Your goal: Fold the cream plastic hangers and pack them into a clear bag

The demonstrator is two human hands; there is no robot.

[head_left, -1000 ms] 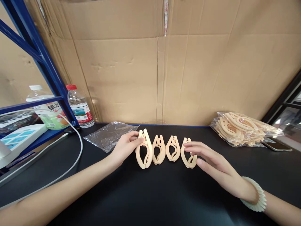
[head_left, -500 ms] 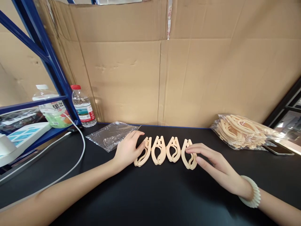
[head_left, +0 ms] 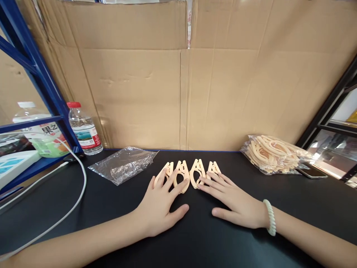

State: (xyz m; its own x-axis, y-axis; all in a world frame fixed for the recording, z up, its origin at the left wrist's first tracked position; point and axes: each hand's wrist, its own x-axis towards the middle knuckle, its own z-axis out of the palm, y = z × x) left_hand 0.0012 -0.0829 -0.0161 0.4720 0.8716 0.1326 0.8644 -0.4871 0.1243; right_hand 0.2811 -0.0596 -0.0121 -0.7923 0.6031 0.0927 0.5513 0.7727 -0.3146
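Several beige folding hangers, folded up, lie in a row on the black table [head_left: 195, 238]. My left hand [head_left: 157, 208] is spread, palm down, its fingers over the two left hangers, including the second hanger [head_left: 186, 172]. My right hand [head_left: 237, 203] is also spread flat, with fingers over the rightmost hanger [head_left: 211, 167] and the lower edge of the hanger [head_left: 192, 176] beside it. Both thumbs are held out toward the near side. My fingers hide the lower parts of the outer hangers.
A flat clear plastic bag [head_left: 124, 165] lies at the left. At the back right, a bag of hangers [head_left: 272, 154] rests by a phone [head_left: 314, 171]. A red-capped water bottle [head_left: 85, 134], a white cable [head_left: 83, 175] and a blue rack [head_left: 41, 67] stand left. Cardboard [head_left: 139, 93] walls the back.
Both hands have come down flat, with fingers spread over the hangers. The right-hand hangers now stand closer to the others. The view has shifted a little to the right.
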